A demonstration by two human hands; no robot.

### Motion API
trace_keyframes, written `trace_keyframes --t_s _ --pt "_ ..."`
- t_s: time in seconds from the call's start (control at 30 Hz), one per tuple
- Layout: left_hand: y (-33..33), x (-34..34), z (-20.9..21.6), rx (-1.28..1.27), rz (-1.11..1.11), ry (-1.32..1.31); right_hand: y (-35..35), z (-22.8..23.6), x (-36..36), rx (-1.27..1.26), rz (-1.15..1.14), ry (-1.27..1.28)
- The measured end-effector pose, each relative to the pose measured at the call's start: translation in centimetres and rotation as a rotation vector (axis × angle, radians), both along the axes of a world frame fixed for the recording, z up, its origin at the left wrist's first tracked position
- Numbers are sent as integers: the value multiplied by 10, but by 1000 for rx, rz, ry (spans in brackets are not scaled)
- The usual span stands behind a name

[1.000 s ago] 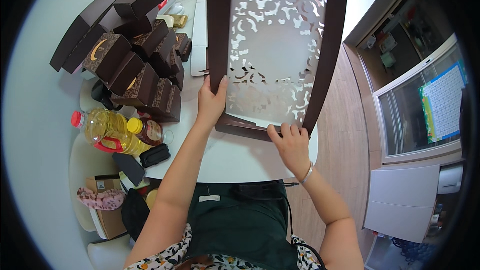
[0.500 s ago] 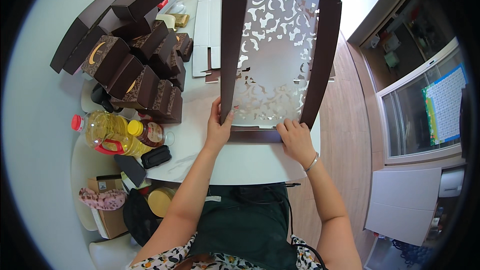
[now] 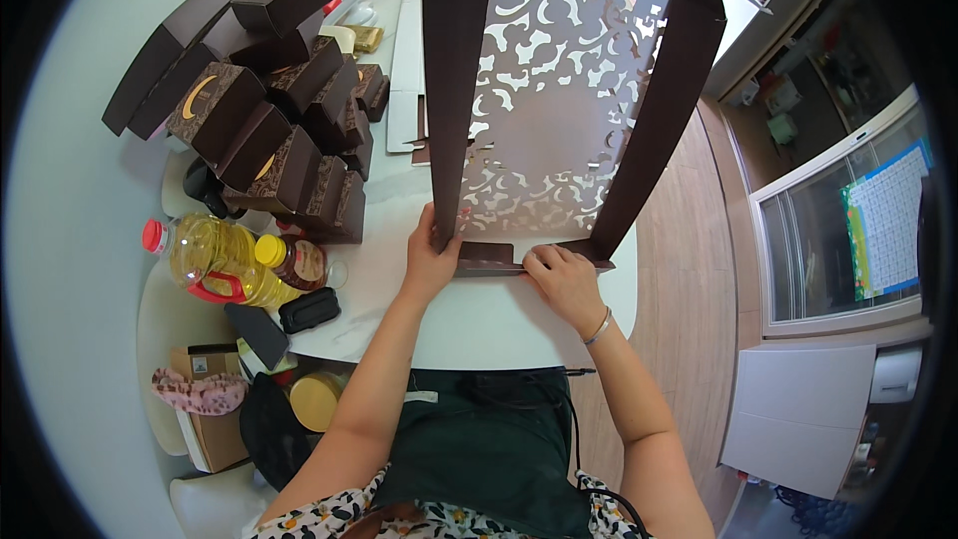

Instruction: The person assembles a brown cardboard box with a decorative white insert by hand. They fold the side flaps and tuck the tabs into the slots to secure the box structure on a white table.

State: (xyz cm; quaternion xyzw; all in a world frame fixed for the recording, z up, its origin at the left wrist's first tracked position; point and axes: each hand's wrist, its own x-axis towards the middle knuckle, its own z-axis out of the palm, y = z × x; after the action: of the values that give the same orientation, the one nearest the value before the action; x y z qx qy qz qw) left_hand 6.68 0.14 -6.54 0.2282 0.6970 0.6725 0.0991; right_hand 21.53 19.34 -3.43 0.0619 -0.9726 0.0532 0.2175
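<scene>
A large dark brown cardboard box stands in front of me, its pale inside cut through with a scrolled pattern. Its long side walls are raised, and the near end has a low folded flap. My left hand grips the near left corner, thumb inside and fingers around the outer wall. My right hand is closed over the near end's edge, right of the middle, with the fingers curled onto the flap. The far end of the box runs to the top of the picture.
Several smaller brown boxes are stacked on the left of the white table. Nearer are an oil bottle, a yellow-capped jar and a black case. White flat cardboard lies behind the large box.
My right hand has slid left along the near end, toward the middle. The box's right wall now leans further outward, and the near flap has shifted. My left hand keeps its corner.
</scene>
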Motion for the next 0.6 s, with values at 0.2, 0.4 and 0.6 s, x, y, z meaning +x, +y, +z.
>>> trace_keyframes --t_s 0.2,0.4,0.6 --pt "0 -17 4 -65 -144 -127 2 7 -10 -115 -68 -23" --pt "-10 -28 6 -197 -351 -18 7 7 -12 -154 -68 -76" --pt "-11 -42 13 -296 -419 114 6 7 -13 -145 -51 -40"
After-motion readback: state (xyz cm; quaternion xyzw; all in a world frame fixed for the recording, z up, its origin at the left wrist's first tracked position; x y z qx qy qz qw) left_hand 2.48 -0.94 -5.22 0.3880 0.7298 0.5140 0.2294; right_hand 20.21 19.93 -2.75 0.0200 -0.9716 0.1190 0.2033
